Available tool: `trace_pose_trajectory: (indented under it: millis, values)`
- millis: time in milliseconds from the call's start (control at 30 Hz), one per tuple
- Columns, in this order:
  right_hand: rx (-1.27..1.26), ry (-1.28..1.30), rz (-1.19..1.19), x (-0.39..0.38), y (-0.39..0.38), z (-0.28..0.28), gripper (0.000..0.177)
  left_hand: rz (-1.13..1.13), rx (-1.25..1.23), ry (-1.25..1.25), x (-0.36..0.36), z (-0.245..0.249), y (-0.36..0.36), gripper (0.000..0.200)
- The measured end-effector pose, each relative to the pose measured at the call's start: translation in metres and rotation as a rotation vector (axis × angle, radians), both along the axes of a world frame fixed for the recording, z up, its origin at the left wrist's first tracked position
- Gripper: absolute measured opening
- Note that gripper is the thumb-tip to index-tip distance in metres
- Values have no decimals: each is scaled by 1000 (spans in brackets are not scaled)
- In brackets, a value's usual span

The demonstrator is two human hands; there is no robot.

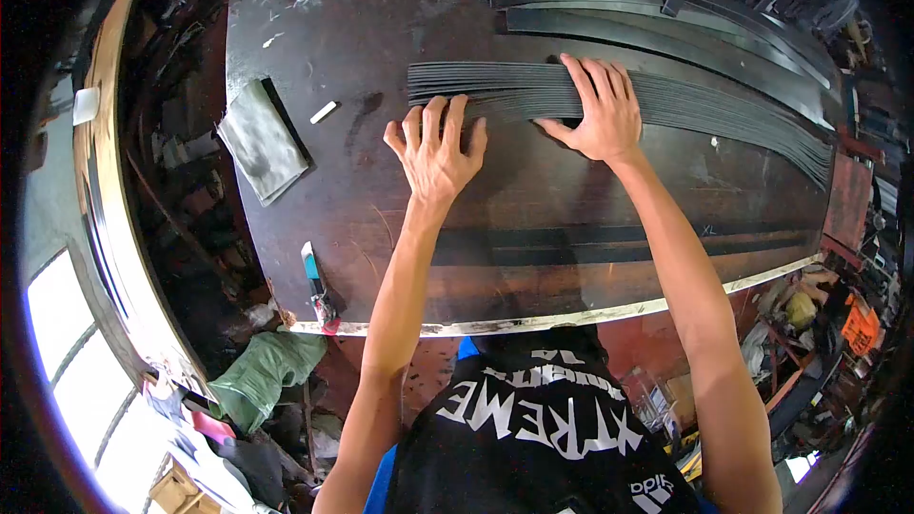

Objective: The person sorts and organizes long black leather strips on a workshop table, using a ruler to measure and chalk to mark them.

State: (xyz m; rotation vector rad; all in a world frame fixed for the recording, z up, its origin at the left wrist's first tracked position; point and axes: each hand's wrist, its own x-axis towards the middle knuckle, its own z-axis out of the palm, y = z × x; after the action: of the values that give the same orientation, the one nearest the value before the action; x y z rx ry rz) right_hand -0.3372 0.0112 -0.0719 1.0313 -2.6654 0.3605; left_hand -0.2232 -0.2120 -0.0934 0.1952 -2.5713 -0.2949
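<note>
A long stack of dark grey flat strips [495, 81] lies across the dark tabletop, fanned slightly and curving down at its right end. My left hand [438, 148] is at the near edge of the stack's left end, its curled fingers apart and fingertips touching the strips. My right hand [605, 114] spans the stack farther right, with fingertips over the far side and thumb by the near edge, gripping it from above. What lies beneath that palm is hidden.
Loose dark strips [647, 33] lie behind the stack. On the left of the table [314, 48] are a folded grey cloth [262, 148], a white chalk piece [324, 112] and a teal-handled cutter [313, 271]. Two black strips [505, 246] lie nearer me. Scrap clutters the floor around.
</note>
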Motion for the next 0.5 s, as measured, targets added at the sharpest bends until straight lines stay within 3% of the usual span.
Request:
trace_pose_trajectory:
  millis: [500]
  values:
    - [-1,-5,2,0,0,1,90,21,-21,-36,-7,0,2,42]
